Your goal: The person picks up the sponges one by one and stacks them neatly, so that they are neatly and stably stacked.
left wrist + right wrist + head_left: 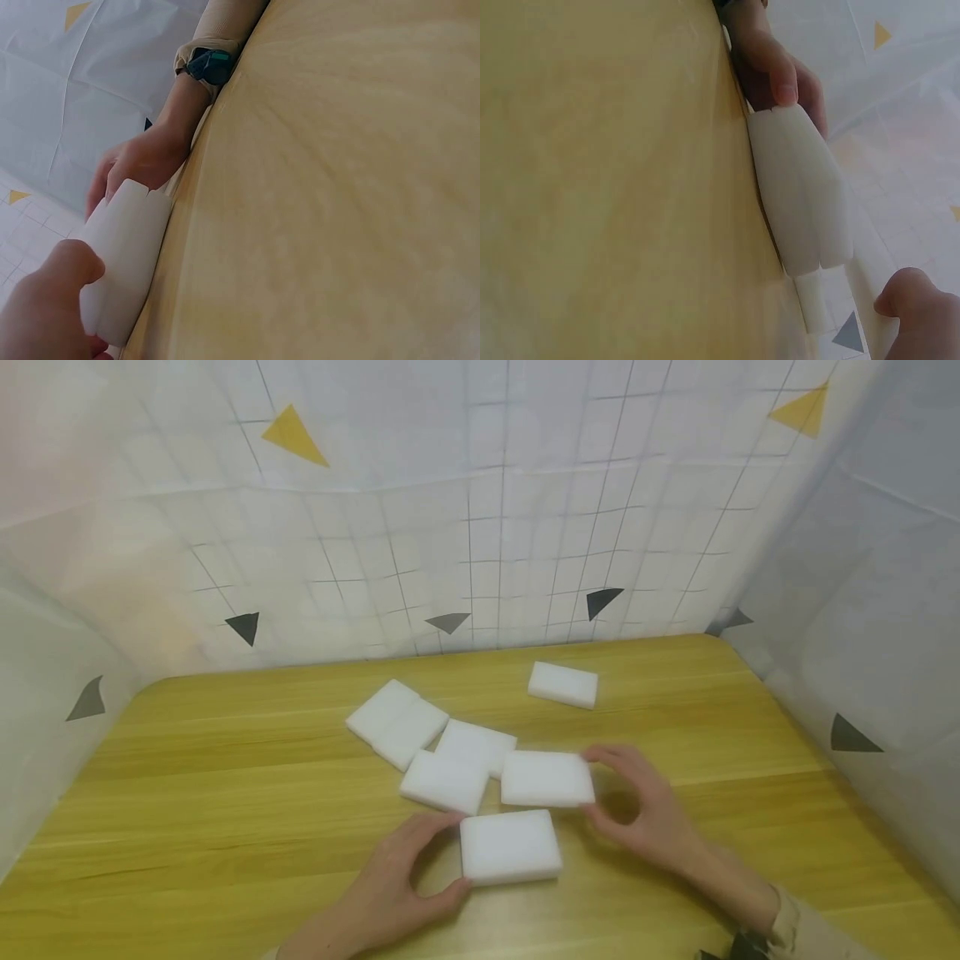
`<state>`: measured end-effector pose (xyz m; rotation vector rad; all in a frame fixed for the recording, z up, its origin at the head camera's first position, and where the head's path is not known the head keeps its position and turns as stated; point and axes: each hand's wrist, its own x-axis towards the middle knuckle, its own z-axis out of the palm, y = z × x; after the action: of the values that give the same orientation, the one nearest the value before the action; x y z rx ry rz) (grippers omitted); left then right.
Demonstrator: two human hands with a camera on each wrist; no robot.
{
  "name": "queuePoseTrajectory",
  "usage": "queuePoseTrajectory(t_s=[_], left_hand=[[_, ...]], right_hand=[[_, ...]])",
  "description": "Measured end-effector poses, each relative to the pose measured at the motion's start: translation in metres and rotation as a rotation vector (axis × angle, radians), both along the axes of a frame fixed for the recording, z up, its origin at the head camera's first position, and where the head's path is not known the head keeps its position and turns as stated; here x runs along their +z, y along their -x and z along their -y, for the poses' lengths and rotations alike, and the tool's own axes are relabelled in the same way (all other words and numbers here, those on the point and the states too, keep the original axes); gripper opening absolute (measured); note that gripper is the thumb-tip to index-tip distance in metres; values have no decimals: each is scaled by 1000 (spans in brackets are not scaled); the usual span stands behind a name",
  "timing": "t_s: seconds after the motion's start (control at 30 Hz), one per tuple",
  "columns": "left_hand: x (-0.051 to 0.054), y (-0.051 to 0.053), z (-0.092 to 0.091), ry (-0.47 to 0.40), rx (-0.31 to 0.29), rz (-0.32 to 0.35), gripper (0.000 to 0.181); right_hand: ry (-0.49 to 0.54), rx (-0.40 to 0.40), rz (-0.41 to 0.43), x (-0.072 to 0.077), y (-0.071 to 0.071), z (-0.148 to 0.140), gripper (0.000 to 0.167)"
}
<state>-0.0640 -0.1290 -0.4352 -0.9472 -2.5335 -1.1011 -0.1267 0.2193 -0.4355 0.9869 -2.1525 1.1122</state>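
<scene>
Gripping ends, head view: left hand [382, 878] holds near white block [511, 846] on counter [225, 827]; right hand [648, 810] holds farther white block [547, 779]. Left wrist view: left thumb [88, 264] against near white block, likely light, soft foam. Right wrist view: gentle pinch at ends suits.

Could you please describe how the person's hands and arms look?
The left hand and right hand are ungloved. The right sleeve is beige with a gathered cuff, and a dark device with a greenish patch sits there. The left sleeve barely shows.
</scene>
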Motion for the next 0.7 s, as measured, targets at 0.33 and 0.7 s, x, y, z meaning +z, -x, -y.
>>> queuePoseTrajectory(t_s=[0.33,0.7], left_hand=[[0,0,1,4,-2,10,60],[0,-1,0,21,20,40,62]], right_hand=[[3,50,-13,3,-8,10,60],[22,129,-57,2,-18,22,60]])
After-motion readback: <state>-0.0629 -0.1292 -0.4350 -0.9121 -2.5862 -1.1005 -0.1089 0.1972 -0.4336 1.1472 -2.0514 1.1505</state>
